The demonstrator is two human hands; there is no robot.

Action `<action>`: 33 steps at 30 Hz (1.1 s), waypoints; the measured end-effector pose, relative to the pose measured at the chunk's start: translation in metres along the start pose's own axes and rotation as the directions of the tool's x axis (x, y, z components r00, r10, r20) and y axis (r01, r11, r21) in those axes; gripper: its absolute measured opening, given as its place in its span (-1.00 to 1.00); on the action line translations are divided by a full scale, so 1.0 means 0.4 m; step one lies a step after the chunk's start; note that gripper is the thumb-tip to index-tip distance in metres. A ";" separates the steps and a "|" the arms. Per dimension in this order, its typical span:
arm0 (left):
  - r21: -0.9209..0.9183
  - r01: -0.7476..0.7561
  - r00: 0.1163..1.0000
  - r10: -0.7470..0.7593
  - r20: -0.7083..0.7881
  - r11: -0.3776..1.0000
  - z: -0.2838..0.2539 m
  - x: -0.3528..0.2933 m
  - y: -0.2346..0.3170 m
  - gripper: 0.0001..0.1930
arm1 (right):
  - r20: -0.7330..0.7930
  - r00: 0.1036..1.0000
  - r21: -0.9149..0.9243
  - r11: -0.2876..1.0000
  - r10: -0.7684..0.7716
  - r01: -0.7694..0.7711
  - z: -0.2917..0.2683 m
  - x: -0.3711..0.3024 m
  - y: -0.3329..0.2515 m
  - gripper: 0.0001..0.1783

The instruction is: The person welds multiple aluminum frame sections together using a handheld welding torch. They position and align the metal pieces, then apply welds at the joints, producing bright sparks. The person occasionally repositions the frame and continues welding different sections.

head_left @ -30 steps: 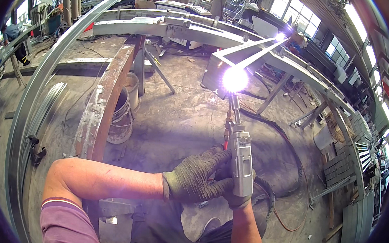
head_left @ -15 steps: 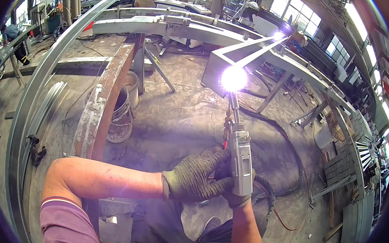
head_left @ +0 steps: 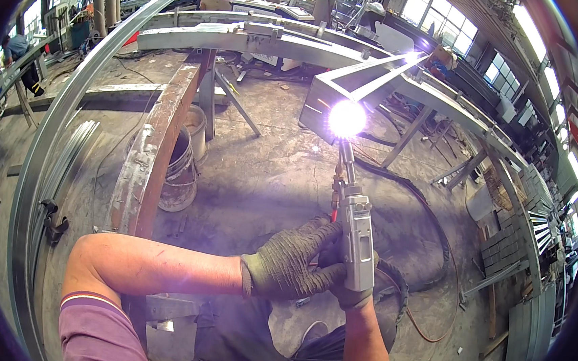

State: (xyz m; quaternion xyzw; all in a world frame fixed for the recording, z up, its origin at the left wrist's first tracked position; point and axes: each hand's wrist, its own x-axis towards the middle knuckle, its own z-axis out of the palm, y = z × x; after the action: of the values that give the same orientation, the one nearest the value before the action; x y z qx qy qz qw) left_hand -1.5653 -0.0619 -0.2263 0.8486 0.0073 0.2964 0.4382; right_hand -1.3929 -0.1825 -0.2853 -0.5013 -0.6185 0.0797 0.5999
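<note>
A grey handheld welding gun (head_left: 358, 233) points away from me, its tip at a glaring white arc (head_left: 347, 119). The arc burns at the near corner of a box-section metal piece (head_left: 319, 105) and hides the joint. My right hand (head_left: 352, 298), in a dark glove, is closed round the gun's grip from below, its fingers largely hidden behind the gun body. From the left, my left hand (head_left: 289, 262), in a dark green textured glove, presses curled fingers against the gun's side and the right hand. A thin red-tipped feed tube (head_left: 335, 201) runs along the barrel.
A long curved metal beam (head_left: 266, 45) crosses ahead on stands. Left are a rusty beam (head_left: 159, 150), buckets (head_left: 181, 172) and a long steel rail (head_left: 70, 109). Dark hoses (head_left: 435, 219) loop over the floor at right, near stacked metal profiles (head_left: 504, 255). Another person (head_left: 18, 47) stands far left.
Small sparks now fly left and down from the arc. My hands and the welding gun hold almost the same place, with only a very slight shift.
</note>
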 end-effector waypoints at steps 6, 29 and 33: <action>-0.007 0.022 1.000 -0.022 0.015 1.000 -0.005 0.002 0.011 -0.32 | 0.005 0.999 0.045 0.998 0.042 -0.042 -0.007 -0.012 0.013 -0.66; -0.038 0.056 0.998 -0.055 0.013 0.998 0.000 -0.003 0.010 -0.31 | -0.012 0.996 -0.042 0.995 0.093 -0.093 0.001 -0.011 -0.004 -0.73; -0.044 0.048 0.999 -0.047 0.024 0.998 0.001 -0.002 0.005 -0.30 | -0.037 0.993 0.004 0.994 0.114 -0.114 0.010 -0.006 -0.016 -0.76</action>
State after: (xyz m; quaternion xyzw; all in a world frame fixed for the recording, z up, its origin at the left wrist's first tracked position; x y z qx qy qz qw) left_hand -1.5662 -0.0634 -0.2253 0.8416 0.0159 0.2760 0.4640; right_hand -1.4001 -0.1851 -0.2835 -0.5365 -0.5777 0.1050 0.6062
